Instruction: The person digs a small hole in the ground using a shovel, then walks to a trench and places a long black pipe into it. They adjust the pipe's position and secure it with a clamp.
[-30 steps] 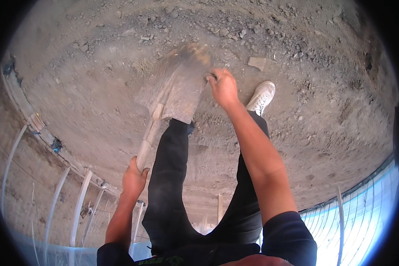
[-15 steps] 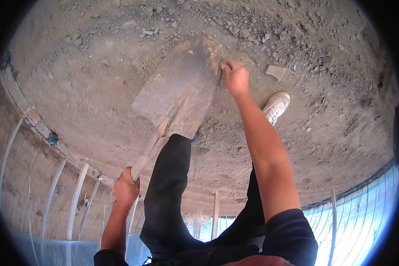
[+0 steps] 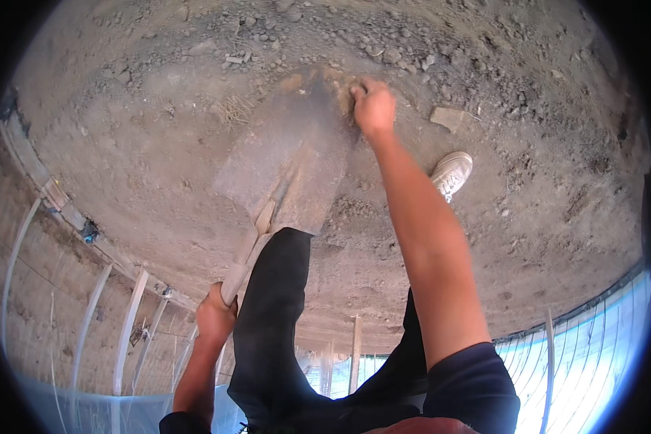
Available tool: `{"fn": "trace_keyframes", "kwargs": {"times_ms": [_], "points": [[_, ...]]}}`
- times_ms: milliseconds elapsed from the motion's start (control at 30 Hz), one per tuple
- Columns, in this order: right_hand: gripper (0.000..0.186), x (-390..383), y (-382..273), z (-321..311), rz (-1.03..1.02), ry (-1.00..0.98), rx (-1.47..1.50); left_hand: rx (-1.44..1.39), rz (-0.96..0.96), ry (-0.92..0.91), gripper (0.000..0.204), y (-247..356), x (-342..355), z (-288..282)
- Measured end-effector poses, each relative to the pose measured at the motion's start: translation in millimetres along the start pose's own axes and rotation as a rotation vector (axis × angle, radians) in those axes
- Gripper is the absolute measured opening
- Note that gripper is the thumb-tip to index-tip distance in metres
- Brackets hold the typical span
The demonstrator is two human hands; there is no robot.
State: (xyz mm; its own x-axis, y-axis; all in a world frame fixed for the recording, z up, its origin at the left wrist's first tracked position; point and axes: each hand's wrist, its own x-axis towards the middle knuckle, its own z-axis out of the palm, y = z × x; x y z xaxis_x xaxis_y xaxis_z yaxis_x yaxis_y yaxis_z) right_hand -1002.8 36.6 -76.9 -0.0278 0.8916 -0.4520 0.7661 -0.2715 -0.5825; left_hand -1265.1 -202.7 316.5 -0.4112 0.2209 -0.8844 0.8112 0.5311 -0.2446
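Note:
A large, worn shovel [image 3: 267, 163] lies slanted before me, its rust-brown blade pointing up and away and its narrow neck running down toward the lower left. My left hand [image 3: 216, 312] is closed around the shovel's neck below the blade. At the right edge of the blade, close to its tip, is my right hand [image 3: 375, 107], fingers curled and pressed together. Whatever those fingers hold, if anything, is too small or hidden to make out. My left knee in dark trousers [image 3: 275, 289] is right under the lower end of the blade.
Dry soil with loose clods and pebbles spreads all around. A flat brick-like piece [image 3: 448, 117] lies right of my right hand, above my light shoe [image 3: 453, 173]. Dry straw [image 3: 235, 107] sits left of the blade. Pale poles [image 3: 128, 329] and plastic sheeting line the lower rim.
My right hand has shifted slightly up and left along the blade's edge toward the tip. My left hand and the neck have moved a little right and down.

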Motion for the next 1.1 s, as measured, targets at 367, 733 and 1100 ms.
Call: {"fn": "trace_keyframes", "kwargs": {"times_ms": [367, 733, 1100], "points": [[0.022, -25.7, -30.8, -17.3, -0.046, -0.145, 0.115, -0.046, -0.001, 0.048, 0.038, -48.1, 41.2, 44.9], [0.021, -53.8, -39.4, -8.1, -0.088, -0.149, 0.145, -0.074, 0.031, 0.062, 0.037, -76.2, 81.0, 68.3], [0.021, -6.6, -49.7, 4.7, -0.196, -0.137, -0.057, -0.074, 0.028, 0.076, 0.039, -80.9, 90.0, 72.6]]}}
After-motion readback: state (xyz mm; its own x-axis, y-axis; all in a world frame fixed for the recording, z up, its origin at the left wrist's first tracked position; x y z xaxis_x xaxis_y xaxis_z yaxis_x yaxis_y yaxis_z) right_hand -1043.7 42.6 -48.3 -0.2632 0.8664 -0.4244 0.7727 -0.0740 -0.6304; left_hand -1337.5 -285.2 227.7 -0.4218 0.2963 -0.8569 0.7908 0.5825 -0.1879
